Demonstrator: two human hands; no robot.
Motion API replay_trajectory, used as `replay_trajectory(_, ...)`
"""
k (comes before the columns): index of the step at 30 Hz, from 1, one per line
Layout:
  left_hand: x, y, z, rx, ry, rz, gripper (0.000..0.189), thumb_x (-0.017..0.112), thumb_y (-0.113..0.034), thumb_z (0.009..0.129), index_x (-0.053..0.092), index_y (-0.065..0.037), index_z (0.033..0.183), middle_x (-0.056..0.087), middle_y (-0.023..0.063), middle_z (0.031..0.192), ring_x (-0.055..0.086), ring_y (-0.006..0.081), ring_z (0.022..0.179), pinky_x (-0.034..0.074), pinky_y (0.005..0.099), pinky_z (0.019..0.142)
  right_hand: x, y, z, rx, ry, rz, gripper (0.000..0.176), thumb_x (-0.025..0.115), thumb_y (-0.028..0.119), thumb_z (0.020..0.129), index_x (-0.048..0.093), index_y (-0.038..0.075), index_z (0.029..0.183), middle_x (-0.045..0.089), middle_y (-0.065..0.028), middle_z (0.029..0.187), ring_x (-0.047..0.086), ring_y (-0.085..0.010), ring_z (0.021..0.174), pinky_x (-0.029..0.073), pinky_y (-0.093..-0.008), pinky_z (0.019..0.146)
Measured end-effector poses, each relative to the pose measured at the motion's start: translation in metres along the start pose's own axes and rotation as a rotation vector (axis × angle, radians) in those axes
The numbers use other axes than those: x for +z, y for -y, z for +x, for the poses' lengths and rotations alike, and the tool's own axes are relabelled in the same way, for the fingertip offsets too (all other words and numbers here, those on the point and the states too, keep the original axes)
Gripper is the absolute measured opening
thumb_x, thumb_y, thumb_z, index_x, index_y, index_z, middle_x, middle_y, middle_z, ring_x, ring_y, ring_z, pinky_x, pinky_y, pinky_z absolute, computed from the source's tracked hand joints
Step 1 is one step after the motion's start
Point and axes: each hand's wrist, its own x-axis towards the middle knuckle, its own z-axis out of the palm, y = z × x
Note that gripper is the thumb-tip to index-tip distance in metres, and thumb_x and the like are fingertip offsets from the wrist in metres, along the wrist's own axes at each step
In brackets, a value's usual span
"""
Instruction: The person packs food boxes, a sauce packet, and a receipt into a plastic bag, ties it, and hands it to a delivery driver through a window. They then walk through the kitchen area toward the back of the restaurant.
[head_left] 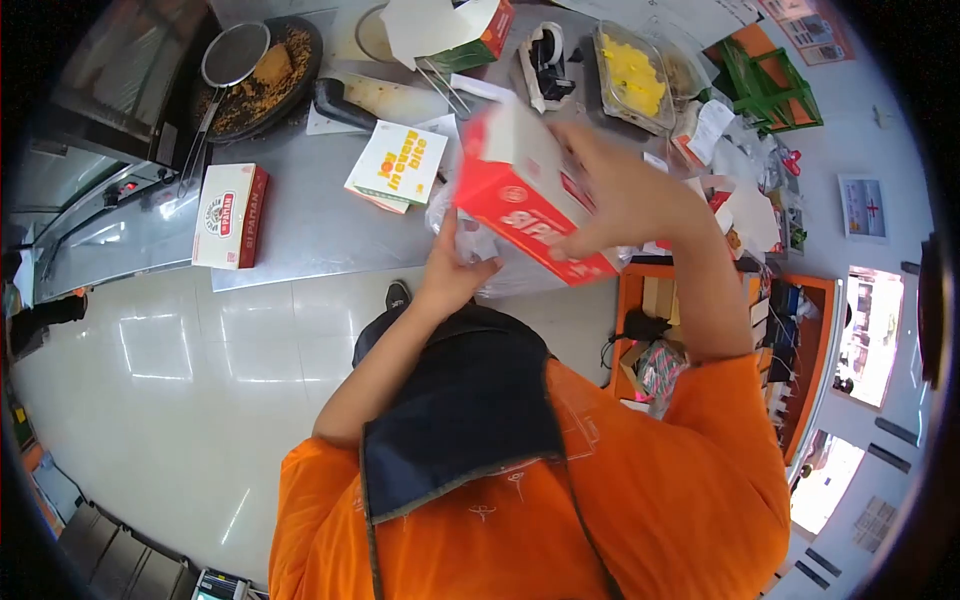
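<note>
One tilted box (532, 192) in right hand (632, 190)

R hand (635, 195) grips red/white box (535, 195) tilted over near edge of desk (325, 240); L hand (452, 272) just beside it, w/ clear plastic bag (505, 265) below. 2nd red/white box (230, 216) lies at left; sieve (236, 55) on dark pan (275, 85), far left.

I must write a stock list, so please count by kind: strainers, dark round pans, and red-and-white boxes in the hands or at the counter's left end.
Strainer: 1
Dark round pan: 1
Red-and-white boxes: 2 (held box, left-end box)
Total: 4
</note>
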Motion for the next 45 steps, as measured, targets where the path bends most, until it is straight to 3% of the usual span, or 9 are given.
replay_trajectory(1, 0.001, -0.008, -0.002, -0.154, -0.011, -0.067, 0.106, 0.081, -0.006, 0.068, 0.013, 0.007, 0.147, 0.047, 0.017, 0.13, 0.056, 0.0232, 0.104, 0.049, 0.0322, 0.085, 0.004, -0.017, -0.01, 0.176, 0.129, 0.015, 0.108, 0.084, 0.041, 0.049, 0.038, -0.006, 0.134, 0.055, -0.0243, 0.123, 0.056, -0.0333, 0.114, 0.045, -0.0376, 0.095)
replay_trajectory(7, 0.003, -0.008, -0.005, 0.062, 0.061, 0.33, 0.118, 0.082, -0.001, 0.064, 0.0, 0.008, 0.147, 0.041, 0.0143, 0.132, 0.049, 0.0248, 0.114, 0.046, 0.0323, 0.092, 0.065, -0.083, -0.018, 0.662, 0.437, -0.068, 0.095, 0.073, 0.062, 0.058, 0.057, -0.012, 0.116, 0.063, -0.0287, 0.109, 0.066, -0.0372, 0.093, 0.052, -0.0401, 0.083)
replay_trajectory(10, 0.005, -0.016, -0.009, -0.041, 0.175, 0.218, 0.119, 0.086, -0.006, 0.06, 0.003, 0.014, 0.144, 0.028, 0.0269, 0.145, 0.029, 0.0346, 0.137, 0.027, 0.0357, 0.112, 0.087, -0.088, -0.009, 0.887, 0.049, 0.395, 0.093, 0.072, 0.067, 0.059, 0.063, -0.011, 0.108, 0.064, -0.0308, 0.103, 0.067, -0.041, 0.083, 0.054, -0.0421, 0.079)
replay_trajectory(19, 0.007, -0.005, -0.008, 0.037, 0.033, 0.349, 0.125, 0.086, -0.006, 0.058, -0.004, 0.016, 0.143, 0.026, 0.0288, 0.145, 0.029, 0.0364, 0.136, 0.026, 0.0362, 0.112, 0.137, -0.102, 0.013, 0.888, -0.037, -0.075, 0.131, 0.075, 0.067, 0.057, 0.014, -0.008, 0.146, 0.041, -0.0314, 0.135, 0.047, -0.0413, 0.124, 0.043, -0.0442, 0.1)
replay_trajectory(28, -0.001, -0.015, -0.005, 0.013, -0.043, 0.302, 0.121, 0.086, -0.006, 0.056, 0.003, 0.017, 0.141, 0.028, 0.0308, 0.144, 0.032, 0.0387, 0.135, 0.028, 0.0376, 0.112, 0.133, -0.099, 0.012, 0.912, -0.007, -0.149, 0.134, 0.081, 0.058, 0.053, 0.012, -0.006, 0.147, 0.033, -0.0334, 0.142, 0.045, -0.0456, 0.125, 0.043, -0.0444, 0.101)
replay_trajectory(34, -0.002, -0.007, -0.003, 0.004, 0.009, 0.318, 0.116, 0.085, -0.011, 0.06, 0.008, 0.014, 0.143, 0.027, 0.0312, 0.146, 0.029, 0.0408, 0.137, 0.026, 0.0402, 0.113, 0.126, -0.099, 0.009, 0.769, 0.0, -0.187, 0.128, 0.081, 0.066, 0.048, 0.033, -0.01, 0.139, 0.061, -0.0308, 0.109, 0.062, -0.0371, 0.105, 0.05, -0.0401, 0.089)
replay_trajectory(36, -0.002, 0.0, -0.001, 0.087, 0.021, 0.377, 0.114, 0.084, -0.012, 0.063, 0.009, 0.009, 0.145, 0.032, 0.0274, 0.144, 0.034, 0.0384, 0.134, 0.028, 0.04, 0.112, 0.089, -0.052, 0.01, 0.618, 0.038, -0.18, 0.099, 0.079, 0.064, 0.056, 0.054, -0.007, 0.121, 0.068, -0.0217, 0.09, 0.067, -0.0357, 0.088, 0.052, -0.0398, 0.081)
replay_trajectory(41, -0.004, 0.0, -0.011, 0.253, 0.003, 0.334, 0.09, 0.08, -0.014, 0.069, 0.029, -0.002, 0.142, 0.04, 0.0231, 0.14, 0.039, 0.0387, 0.13, 0.031, 0.0422, 0.11, 0.093, 0.067, 0.087, -0.343, -0.384, -0.092, 0.038, 0.069, 0.026, 0.079, 0.06, 0.003, 0.108, 0.064, -0.0151, 0.102, 0.061, -0.0346, 0.094, 0.05, -0.041, 0.08)
replay_trajectory(45, -0.008, 0.0, -0.027, 0.253, 0.058, 0.262, 0.069, 0.076, -0.014, 0.073, 0.044, -0.003, 0.133, 0.048, 0.0217, 0.133, 0.044, 0.0378, 0.126, 0.036, 0.0433, 0.106, 0.156, 0.159, 0.214, -0.623, -0.073, -0.395, 0.048, 0.057, 0.007, 0.083, 0.05, 0.005, 0.13, 0.05, -0.0165, 0.129, 0.048, -0.032, 0.122, 0.043, -0.0445, 0.097)
